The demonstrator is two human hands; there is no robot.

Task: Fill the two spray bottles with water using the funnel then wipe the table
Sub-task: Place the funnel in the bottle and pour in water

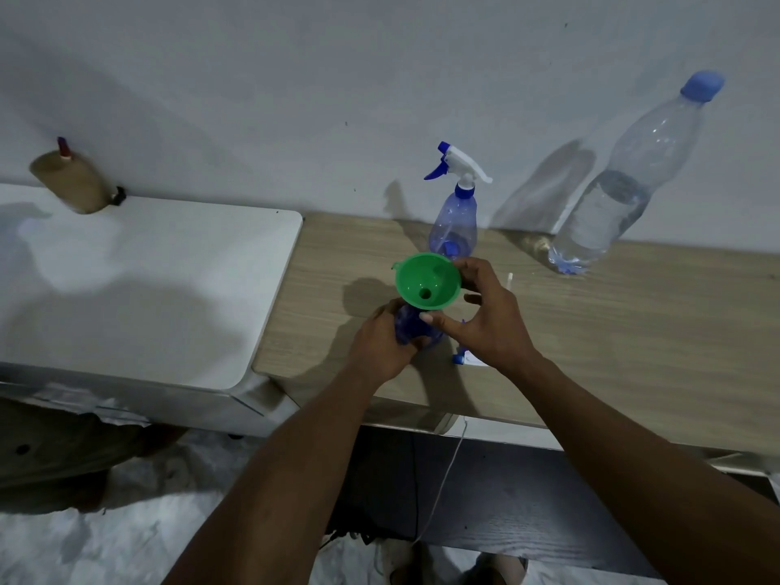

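A green funnel point(427, 287) sits in the neck of a blue spray bottle point(407, 331) with no spray head, standing on the wooden table point(612, 331). My left hand point(380, 344) grips that bottle's body. My right hand point(485, 318) holds the funnel's rim between thumb and fingers. Behind them a second blue spray bottle point(456, 217) stands upright with its white and blue trigger head on. A large clear water bottle point(620, 192) with a blue cap stands at the back right, partly full. A loose spray head point(460, 358) lies mostly hidden under my right hand.
A white cabinet top point(147, 280) adjoins the table on the left, with a brown object point(69, 179) against the wall. A thin white stick point(509, 282) lies on the table behind my right hand. A white cable point(447, 475) hangs below the table's front edge.
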